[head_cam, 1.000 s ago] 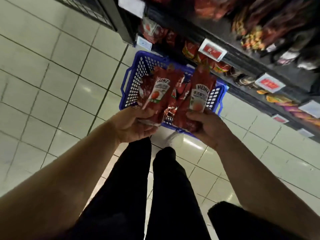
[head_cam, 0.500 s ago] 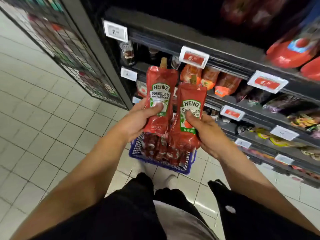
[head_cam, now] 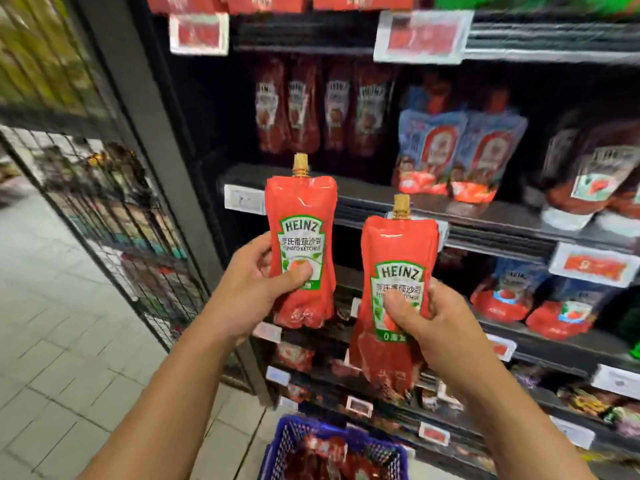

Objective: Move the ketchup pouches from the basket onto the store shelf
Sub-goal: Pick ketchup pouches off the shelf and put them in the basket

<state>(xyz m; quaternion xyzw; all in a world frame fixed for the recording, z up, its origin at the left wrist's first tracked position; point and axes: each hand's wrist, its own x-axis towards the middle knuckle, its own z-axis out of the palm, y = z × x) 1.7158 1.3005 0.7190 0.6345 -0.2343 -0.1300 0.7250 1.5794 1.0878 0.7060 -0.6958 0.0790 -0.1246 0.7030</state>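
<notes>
My left hand (head_cam: 252, 285) grips a red Heinz ketchup pouch (head_cam: 300, 202) with a gold cap, held upright in front of the shelf. My right hand (head_cam: 429, 320) grips a second ketchup pouch (head_cam: 398, 247), lower and to the right, also upright. Both pouches hang in the air just short of the dark store shelf (head_cam: 374, 195), where several similar red pouches (head_cam: 322, 105) stand at the back. The blue basket (head_cam: 287, 441) sits on the floor below, with more red pouches (head_cam: 332, 459) inside.
Blue-and-red sauce pouches (head_cam: 457, 150) and bottles (head_cam: 588, 181) fill the shelf to the right. Price tags (head_cam: 420, 36) line the shelf edges. A black upright post (head_cam: 145, 109) and a wire mesh rack (head_cam: 114, 209) stand on the left, over a pale tiled floor (head_cam: 62, 323).
Both hands have lifted the two pouches from over the basket up to shelf height. The view has tilted up from the floor to the shelves.
</notes>
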